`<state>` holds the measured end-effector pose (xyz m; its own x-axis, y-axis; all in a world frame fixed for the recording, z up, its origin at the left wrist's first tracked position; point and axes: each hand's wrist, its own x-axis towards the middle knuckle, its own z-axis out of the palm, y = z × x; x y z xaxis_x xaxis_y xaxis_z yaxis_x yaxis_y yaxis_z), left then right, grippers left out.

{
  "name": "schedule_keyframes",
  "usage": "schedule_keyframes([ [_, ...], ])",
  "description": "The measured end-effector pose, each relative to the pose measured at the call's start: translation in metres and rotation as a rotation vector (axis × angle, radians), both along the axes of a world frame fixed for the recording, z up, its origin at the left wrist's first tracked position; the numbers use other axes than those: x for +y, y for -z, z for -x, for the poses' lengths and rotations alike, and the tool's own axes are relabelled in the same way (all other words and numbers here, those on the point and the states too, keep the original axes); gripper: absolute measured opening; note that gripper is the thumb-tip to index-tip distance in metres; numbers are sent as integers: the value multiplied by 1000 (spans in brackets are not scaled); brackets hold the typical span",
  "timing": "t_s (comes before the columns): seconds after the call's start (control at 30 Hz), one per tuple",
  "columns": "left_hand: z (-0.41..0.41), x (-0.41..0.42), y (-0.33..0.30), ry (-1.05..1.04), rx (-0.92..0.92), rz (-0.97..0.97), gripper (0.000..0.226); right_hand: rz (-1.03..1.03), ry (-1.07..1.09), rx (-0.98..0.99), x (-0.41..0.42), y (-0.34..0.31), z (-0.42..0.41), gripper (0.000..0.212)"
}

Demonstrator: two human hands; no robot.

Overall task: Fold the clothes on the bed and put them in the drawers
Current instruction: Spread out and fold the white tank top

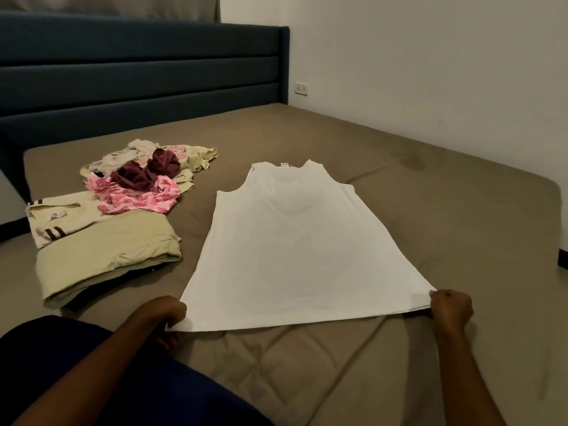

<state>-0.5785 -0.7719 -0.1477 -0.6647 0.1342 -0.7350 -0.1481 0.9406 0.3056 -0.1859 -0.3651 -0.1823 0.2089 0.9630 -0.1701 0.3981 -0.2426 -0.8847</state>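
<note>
Head view: hands [451,308] pinch white vest [302,241] hem; clothes pile [144,176], seemingly unfolded, left.

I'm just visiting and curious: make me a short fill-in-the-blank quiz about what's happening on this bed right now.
1. Both hands pinch the bottom corners of a ____ tank top spread flat on the bed.
2. The left hand and right hand hold the top's ____ edge.
3. A maroon garment lies on top of a ____ printed one.

Missing words: white; bottom; pink
</note>
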Motion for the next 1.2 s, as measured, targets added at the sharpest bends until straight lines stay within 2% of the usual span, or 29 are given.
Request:
schedule_keyframes([
  [0.13,-12,5,-13,149,124,93,17,-45,22,-263,-11,-4,-2,32],
  [0.27,-17,7,-19,326,218,244,24,-88,-43,-520,-14,-1,11,28],
  [0.37,-10,4,-13,419,319,324,23,-243,-68,-693,-10,13,23,33],
  [0.43,-9,1,-9,427,402,348,21,-348,-108,-742,-12,20,29,36],
  [0.5,-7,1,-7,466,577,374,20,-427,-166,-739,-10,23,35,39],
  [0.53,-5,3,-5,497,703,340,23,-464,-211,-734,-11,24,39,41],
  [0.57,-4,9,0,516,835,219,26,-503,-274,-732,-11,26,44,42],
  [0.63,-1,33,13,561,1081,-204,39,-544,-432,-712,-16,32,62,50],
  [0.67,-3,49,22,631,1131,-338,50,-543,-527,-706,-18,33,75,57],
  [0.7,-7,65,31,713,1100,-416,62,-537,-607,-707,-21,36,84,65],
  [0.73,-14,80,41,754,989,-417,74,-528,-665,-719,-21,41,88,74],
  [0.8,-29,100,61,739,805,-302,93,-486,-698,-751,-14,52,76,89],
  [0.87,-33,112,80,595,795,-208,99,-450,-665,-790,-1,65,48,103],
  [0.93,-27,122,80,294,784,-195,101,-438,-644,-831,15,68,29,111],
  [1.0,-12,135,73,163,764,-157,100,-402,-614,-837,36,65,31,111],
  [1.07,6,146,79,211,832,-123,93,-389,-603,-848,51,61,44,108],
  [1.2,60,178,89,218,927,-92,82,-351,-578,-632,120,54,98,86],
])
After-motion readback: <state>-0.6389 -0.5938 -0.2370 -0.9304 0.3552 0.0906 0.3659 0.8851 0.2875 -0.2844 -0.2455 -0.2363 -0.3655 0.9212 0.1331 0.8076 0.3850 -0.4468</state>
